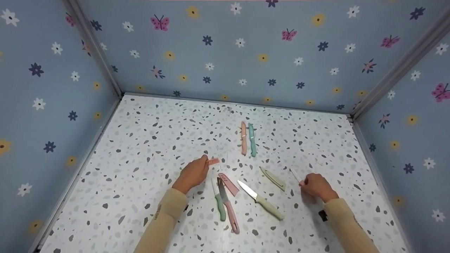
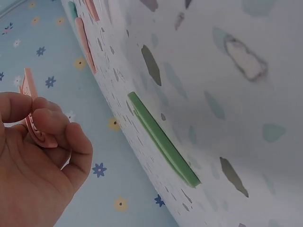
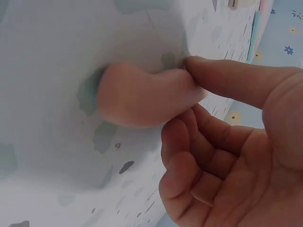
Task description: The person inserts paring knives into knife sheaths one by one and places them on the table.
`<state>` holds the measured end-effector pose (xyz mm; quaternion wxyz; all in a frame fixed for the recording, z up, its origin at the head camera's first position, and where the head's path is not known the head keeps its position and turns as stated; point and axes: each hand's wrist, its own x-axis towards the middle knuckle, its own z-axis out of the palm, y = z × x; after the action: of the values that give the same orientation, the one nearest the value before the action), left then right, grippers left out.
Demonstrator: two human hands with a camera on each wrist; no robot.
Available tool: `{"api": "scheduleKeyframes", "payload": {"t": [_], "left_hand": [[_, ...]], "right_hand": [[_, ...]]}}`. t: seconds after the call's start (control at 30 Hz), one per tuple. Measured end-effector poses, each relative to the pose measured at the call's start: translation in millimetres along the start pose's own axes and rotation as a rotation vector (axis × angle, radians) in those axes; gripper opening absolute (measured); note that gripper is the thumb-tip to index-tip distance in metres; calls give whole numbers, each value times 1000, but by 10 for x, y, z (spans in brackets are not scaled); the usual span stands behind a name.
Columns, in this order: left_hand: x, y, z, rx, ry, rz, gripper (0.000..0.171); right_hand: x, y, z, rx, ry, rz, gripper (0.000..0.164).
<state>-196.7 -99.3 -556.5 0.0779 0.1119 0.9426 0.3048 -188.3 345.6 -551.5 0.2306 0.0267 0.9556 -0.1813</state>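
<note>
In the head view my left hand (image 1: 193, 172) is left of centre, pinching a salmon-pink blade sheath (image 1: 213, 161) between thumb and fingers. The left wrist view shows this slotted sheath (image 2: 30, 85) raised off the table. My right hand (image 3: 222, 127) grips the end of a pink handle (image 3: 142, 97); it belongs to a small knife (image 1: 295, 175) whose thin blade points away and to the left. Between the hands lie a cream-handled knife (image 1: 270, 208), a cream sheath (image 1: 273, 178), a pink-handled knife (image 1: 231, 216), a green-handled knife (image 1: 220, 207) and a pink sheath (image 1: 229, 185).
Farther back, a salmon (image 1: 244, 140) and a teal (image 1: 252, 142) knife lie side by side. A green sheath (image 2: 163, 142) rests on the speckled table (image 1: 158, 133) in the left wrist view. Flower-patterned panels (image 1: 239, 52) enclose the table at back and sides.
</note>
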Motion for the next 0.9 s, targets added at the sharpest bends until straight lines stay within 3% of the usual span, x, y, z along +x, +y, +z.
{"api": "scheduleKeyframes", "payload": {"t": [0.17, 0.27, 0.57, 0.73, 0.9], "left_hand": [[9, 54, -10, -4, -1, -17, 31], [21, 77, -9, -16, 3, 4, 30], [86, 178, -4, -32, -2, 88, 21], [117, 268, -2, -32, -29, 99, 22], [120, 329, 13, -53, -50, 88, 24]], "right_hand": [[20, 1, 20, 9, 9, 1, 26], [27, -17, 12, 21, 46, -31, 24], [29, -243, -50, 26, 181, -320, 22], [61, -339, -27, 31, 221, -414, 22], [64, -457, -20, 40, 204, -454, 25]]}}
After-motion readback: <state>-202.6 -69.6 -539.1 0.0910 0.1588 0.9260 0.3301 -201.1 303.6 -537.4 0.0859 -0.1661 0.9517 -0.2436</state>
